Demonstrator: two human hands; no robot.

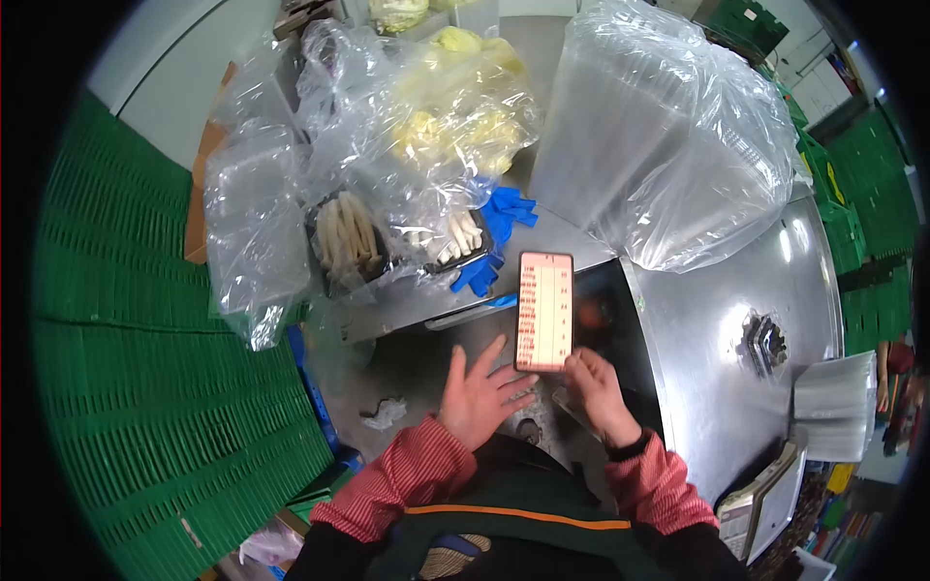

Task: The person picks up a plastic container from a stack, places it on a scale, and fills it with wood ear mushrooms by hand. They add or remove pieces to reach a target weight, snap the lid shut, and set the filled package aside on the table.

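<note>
A smartphone (pixel 544 310) with a lit screen showing a red and pale table is held upright in front of me. My right hand (pixel 598 392) grips its lower right edge from below. My left hand (pixel 481 392) is spread with fingers apart, its fingertips touching the phone's lower left corner. Both arms wear red striped sleeves. Behind the phone is a steel work table (pixel 736 290).
Black trays of white vegetable stalks (pixel 346 235) sit in clear bags at the left. Blue gloves (pixel 499 228) lie beside them. A big bag of stacked clear containers (pixel 659 136) stands on the table. Green crates (pixel 126 320) are stacked at the left. A person's arm (pixel 889 373) is at the far right.
</note>
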